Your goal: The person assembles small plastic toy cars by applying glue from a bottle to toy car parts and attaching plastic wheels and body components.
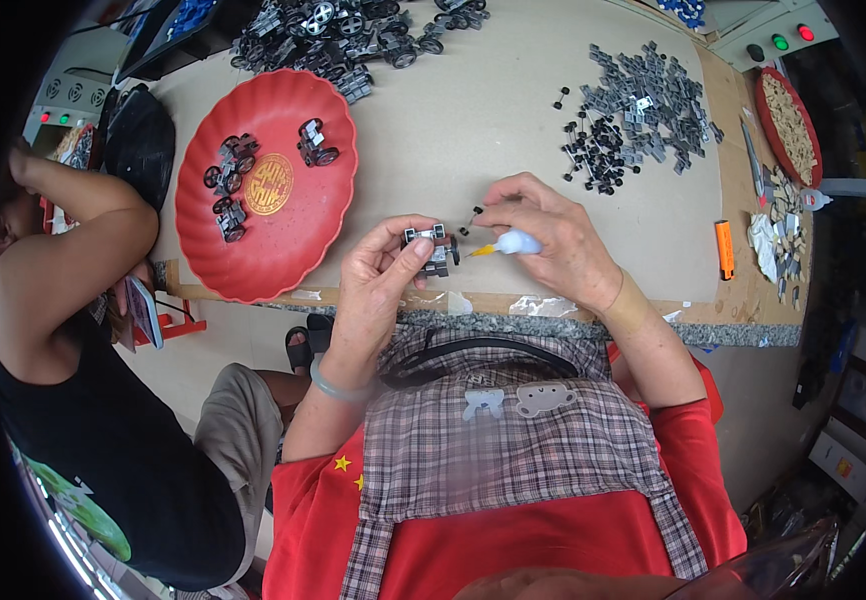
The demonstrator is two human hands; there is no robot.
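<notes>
Head view: small grey wheeled toy chassis [431,247] pinched in left-hand fingers [405,262], right-hand fingers [513,205] closed around glue bottle [513,242].

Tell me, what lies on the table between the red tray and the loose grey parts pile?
Bare tabletop separates the red tray from the grey parts pile, per the head view.

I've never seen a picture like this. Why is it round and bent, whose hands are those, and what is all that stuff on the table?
The camera sits on a person's head and looks down through a very wide lens, which bends straight edges. The two forearms rising from below are that person's own. The left hand holds a small grey toy car. The right hand holds a small squeeze bottle, its orange tip pointed at the car. On the table lie a red dish with a few finished cars, a pile of grey and black parts, and an orange lighter. Another person sits at the left.
</notes>
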